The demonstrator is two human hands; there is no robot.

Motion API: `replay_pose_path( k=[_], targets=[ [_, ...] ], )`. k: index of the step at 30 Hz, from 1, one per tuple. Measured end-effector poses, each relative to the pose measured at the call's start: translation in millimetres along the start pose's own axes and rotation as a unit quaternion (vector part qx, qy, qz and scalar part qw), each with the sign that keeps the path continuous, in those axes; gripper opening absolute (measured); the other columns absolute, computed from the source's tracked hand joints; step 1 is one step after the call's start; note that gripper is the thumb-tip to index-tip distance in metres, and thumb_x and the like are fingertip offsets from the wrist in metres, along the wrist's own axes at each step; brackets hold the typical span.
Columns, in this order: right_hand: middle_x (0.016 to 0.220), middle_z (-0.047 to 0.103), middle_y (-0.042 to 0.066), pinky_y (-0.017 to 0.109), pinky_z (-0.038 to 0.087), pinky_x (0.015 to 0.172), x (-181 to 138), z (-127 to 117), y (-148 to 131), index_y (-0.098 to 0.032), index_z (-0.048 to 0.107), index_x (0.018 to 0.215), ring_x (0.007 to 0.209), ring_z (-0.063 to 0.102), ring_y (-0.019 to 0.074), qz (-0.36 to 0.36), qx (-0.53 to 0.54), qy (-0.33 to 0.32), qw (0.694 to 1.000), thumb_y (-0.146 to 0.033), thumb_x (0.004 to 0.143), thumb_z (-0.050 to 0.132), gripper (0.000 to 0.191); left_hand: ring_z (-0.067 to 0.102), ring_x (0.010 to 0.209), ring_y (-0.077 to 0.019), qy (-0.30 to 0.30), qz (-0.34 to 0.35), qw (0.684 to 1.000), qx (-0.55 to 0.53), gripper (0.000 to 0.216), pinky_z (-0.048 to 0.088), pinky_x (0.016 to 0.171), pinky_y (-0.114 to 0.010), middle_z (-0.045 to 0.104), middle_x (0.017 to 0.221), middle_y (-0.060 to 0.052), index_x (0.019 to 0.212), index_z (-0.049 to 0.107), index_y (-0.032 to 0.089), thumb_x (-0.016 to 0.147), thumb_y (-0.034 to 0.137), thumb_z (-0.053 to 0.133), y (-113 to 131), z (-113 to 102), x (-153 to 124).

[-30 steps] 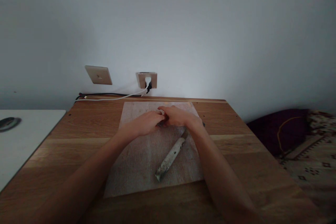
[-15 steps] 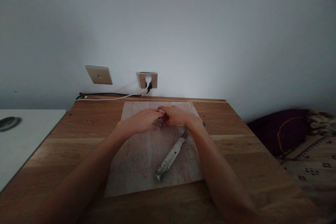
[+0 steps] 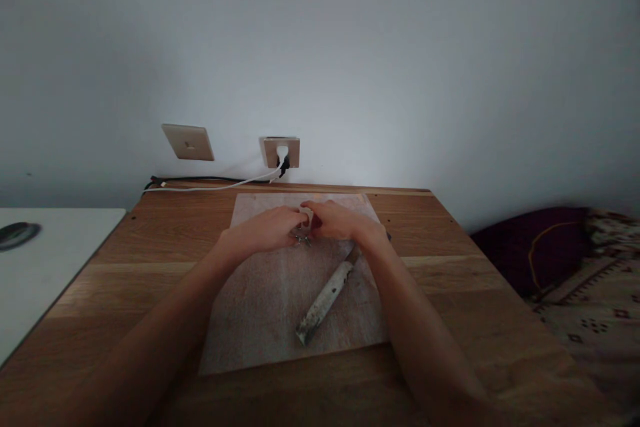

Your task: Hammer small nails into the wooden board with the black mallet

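My left hand [image 3: 276,228] is closed, its thumb and fingers curled together over a wooden board [image 3: 260,333]. Small shiny metal pieces [image 3: 302,239], thin and spiky, show just under its fingertips; their kind is too small to tell. Facing it, my right hand [image 3: 337,220] has its fingers bent inward, the index finger reaching toward the left thumb. What the right fingers hold, if anything, is hidden. A tool with a worn, whitish handle [image 3: 325,301] lies slanted on the board. Its far end passes under my right wrist, so its head is mostly covered.
The board rests on a wooden table [image 3: 450,293] against a wall. Behind it are a socket [image 3: 294,153] with plugs, a white cable [image 3: 215,189] and a black cable [image 3: 210,179]. A white surface [image 3: 50,267] stands at left, patterned fabric [image 3: 595,313] at right.
My fingertips have shifted slightly, and the metal pieces under the left fingers show more clearly. The tool and the board have stayed in place.
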State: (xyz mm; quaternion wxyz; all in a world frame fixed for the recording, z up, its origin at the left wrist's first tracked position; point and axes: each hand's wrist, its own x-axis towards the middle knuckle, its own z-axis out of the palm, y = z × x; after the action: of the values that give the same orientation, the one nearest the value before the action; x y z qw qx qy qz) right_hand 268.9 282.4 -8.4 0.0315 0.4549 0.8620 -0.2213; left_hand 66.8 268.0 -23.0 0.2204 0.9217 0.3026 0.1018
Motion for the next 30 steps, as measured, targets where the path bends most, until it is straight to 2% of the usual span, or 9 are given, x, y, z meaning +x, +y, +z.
replay_pose_path(
  k=[4,9,13,17,25,30],
  targets=[
    [0.116,0.077,0.015,0.035,0.049,0.092,0,1,-3,-0.014,0.043,0.155,0.113,0.07,0.0297,0.001,-0.003,0.009,1.0,-0.033,0.092,0.072,0.072,0.07,0.099,-0.0225,-0.013,-0.019,1.0,0.012,0.016,0.05,0.091,-0.032,0.076,0.104,-0.005,0.096,0.07,0.02,0.082,0.013,0.066,-5,0,-1],
    [0.113,0.078,0.015,0.035,0.05,0.087,-2,1,-9,-0.016,0.044,0.154,0.107,0.072,0.0294,0.005,-0.002,0.011,1.0,-0.041,0.096,0.067,0.066,0.07,0.091,-0.0228,-0.023,-0.055,0.998,0.027,0.011,0.049,0.081,-0.03,0.075,0.098,-0.005,0.091,0.068,0.019,0.08,0.017,0.071,-8,-4,-4],
    [0.113,0.078,0.017,0.038,0.05,0.089,-2,1,-12,-0.013,0.046,0.152,0.109,0.072,0.0318,-0.001,-0.005,0.01,1.0,-0.039,0.096,0.068,0.066,0.069,0.087,-0.0221,-0.034,-0.069,0.996,0.052,0.01,0.047,0.075,-0.029,0.073,0.097,-0.005,0.089,0.067,0.018,0.081,0.02,0.072,-7,-7,-6],
    [0.114,0.078,0.017,0.038,0.049,0.093,-2,0,-13,-0.011,0.043,0.154,0.113,0.071,0.032,-0.01,-0.006,0.007,1.0,-0.038,0.095,0.07,0.07,0.068,0.089,-0.0228,-0.041,-0.068,0.995,0.062,0.01,0.047,0.076,-0.029,0.073,0.097,-0.006,0.089,0.067,0.017,0.081,0.02,0.072,-3,-9,-5],
    [0.11,0.08,0.014,0.034,0.05,0.089,-4,-2,-12,-0.011,0.042,0.155,0.107,0.073,0.029,-0.016,0.003,-0.001,1.0,-0.039,0.092,0.075,0.076,0.068,0.088,-0.0222,-0.067,-0.072,0.993,0.071,0.008,0.046,0.076,-0.03,0.072,0.095,-0.005,0.088,0.067,0.017,0.083,0.021,0.071,2,-9,-4],
    [0.11,0.079,0.014,0.032,0.05,0.085,-7,-5,-12,-0.01,0.041,0.155,0.104,0.073,0.0274,-0.01,0.008,0.005,1.0,-0.036,0.095,0.071,0.071,0.067,0.085,-0.0205,-0.065,-0.063,0.994,0.063,0.008,0.046,0.074,-0.028,0.072,0.095,-0.006,0.089,0.067,0.016,0.084,0.022,0.069,2,-7,-4]
  ],
)
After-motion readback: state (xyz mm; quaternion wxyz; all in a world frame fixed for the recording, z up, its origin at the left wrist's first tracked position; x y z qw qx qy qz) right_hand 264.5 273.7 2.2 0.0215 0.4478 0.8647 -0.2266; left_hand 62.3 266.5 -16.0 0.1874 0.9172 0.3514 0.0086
